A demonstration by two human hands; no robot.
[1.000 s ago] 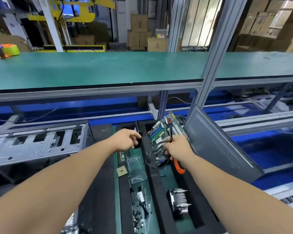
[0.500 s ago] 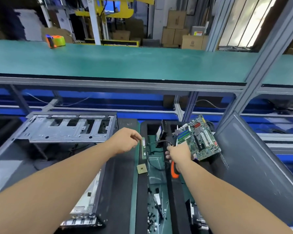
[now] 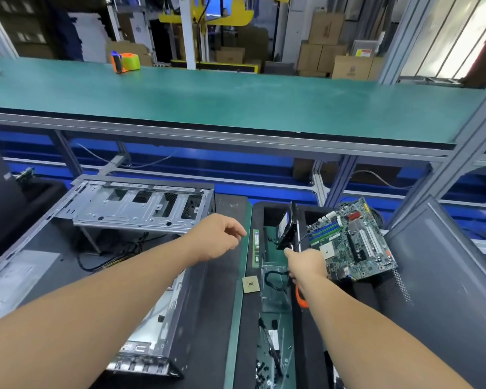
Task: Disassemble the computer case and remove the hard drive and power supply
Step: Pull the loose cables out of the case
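The open computer case (image 3: 54, 256) lies on its side at the left, its metal drive cage (image 3: 141, 209) raised at the far end and cables inside. My left hand (image 3: 216, 237) hovers by the case's right edge with loosely curled fingers and holds nothing. In the black tray (image 3: 309, 332) to the right, a black hard drive (image 3: 286, 228) stands on edge with a thin black cable running from it. My right hand (image 3: 306, 262) sits just below the drive, gripping an orange-handled screwdriver (image 3: 300, 300), fingertips at the cable. A green motherboard (image 3: 351, 242) leans tilted beside it.
A RAM stick (image 3: 256, 248), a CPU chip (image 3: 250, 284) and several loose screws (image 3: 264, 369) lie on the green mat strip. A grey side panel (image 3: 446, 276) leans at the right. The green conveyor (image 3: 236, 99) runs across behind, with a tape dispenser (image 3: 124, 61) on it.
My left hand has drawn back leftward from the hard drive in the tray. My right hand has slid off the motherboard toward the drive's cable. The view has swung left, showing the case.
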